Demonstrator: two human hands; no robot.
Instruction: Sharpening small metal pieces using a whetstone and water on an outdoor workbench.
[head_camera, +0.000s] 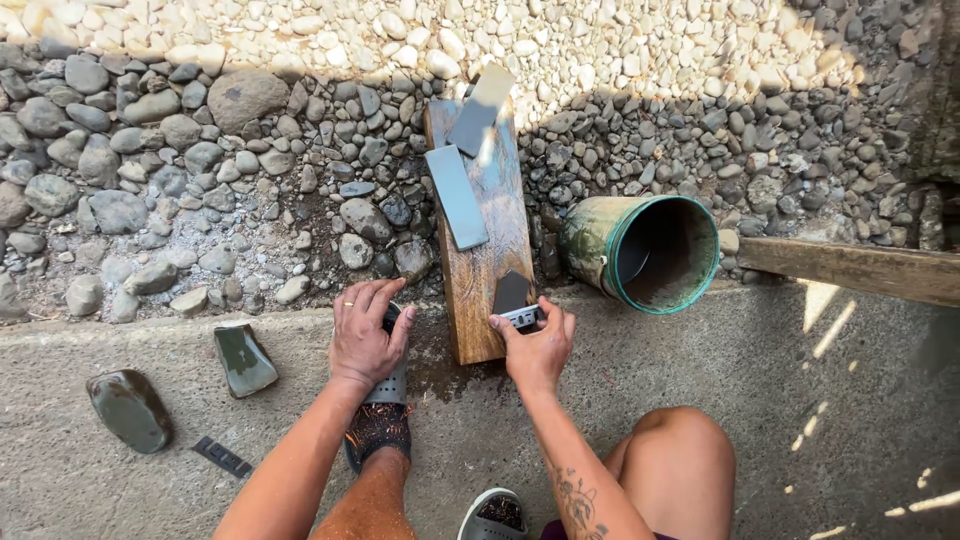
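- The bed of grey and pale rounded river stones (180, 150) fills the upper half of the view, sunlit along the top edge.
- The rough grey concrete slab (800, 420) takes up the lower half; the person crouches on it, with one bare knee at 5 o'clock.
- One weathered green plastic bucket (640, 250) lies tipped on its side at 3 o'clock from the plank, with its mouth facing the camera.
- One long brown wooden plank (480, 290) lies from the stones down onto the slab, its near end between the two hands; it looks wet.
- Two flat grey rectangular sharpening stones lie on the plank: the longer one (456, 196) at mid-length, the shorter one (478, 112) at 12 o'clock from it, at the far end.
- The left hand (365, 335), with a ring on one finger, rests spread flat on the grey perforated clog (385, 400) worn on the person's foot, at 9 o'clock from the plank's near end.
- The right hand (535, 345) has its grip pinched on a small dark blade with a metal fitting (513, 300), which rests on the plank's near end at 12 o'clock from the knuckles.
- Two dark green curved shards lie on the slab at 9 o'clock from the left hand: one nearer (243, 358), one farther out (128, 408).
- One small dark ridged strip (222, 456) lies at 6 o'clock from the nearer shard.
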